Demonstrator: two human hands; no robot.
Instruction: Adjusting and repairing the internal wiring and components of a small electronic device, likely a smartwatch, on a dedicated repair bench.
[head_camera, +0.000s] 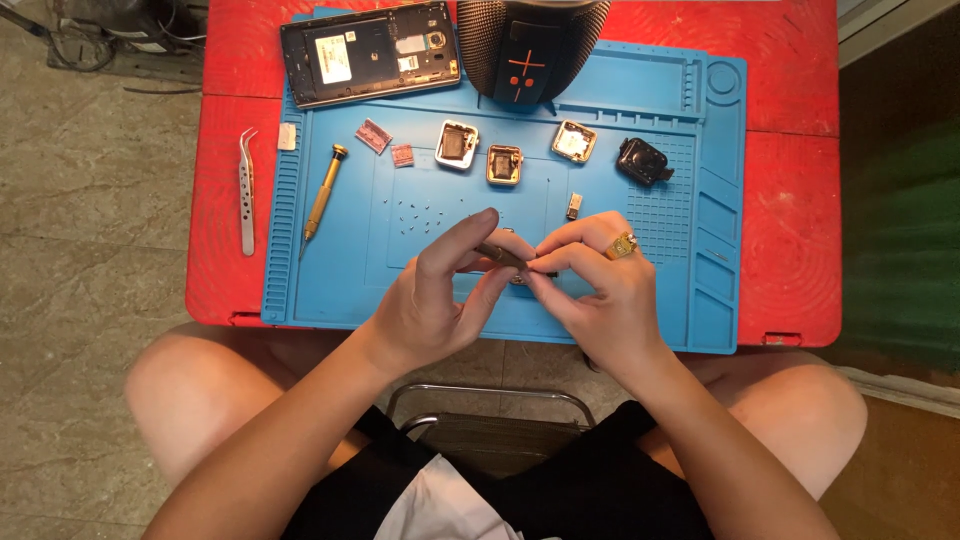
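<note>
Working over the blue mat (330, 290) on a red table (790, 250), the person had both hands drawn together near the front edge. The left hand (435, 300) pinched a thin dark tool (500, 254) between thumb and fingers, its tip aimed at a small part (518, 278) that the right hand (600, 285), wearing a gold ring (622, 245), nipped between thumb and forefinger; most of that part was hidden by the fingers, so its kind could not be told. Much of the taking-apart looked done already: a phone (370, 52) lay with its back off at the far edge beside a dark speaker (530, 45), and four small square cases sat in a row, a white one (457, 144), a gold one (504, 165), a silver one (574, 141) and a black one (643, 161). Tiny screws (420, 212) were scattered loose on the mat, with two pink pieces (373, 136) near a gold screwdriver (324, 197), and steel tweezers (246, 190) lay unused on the table. Judging by this, the opened pieces were not yet put back together, and the held part was the one being handled.
</note>
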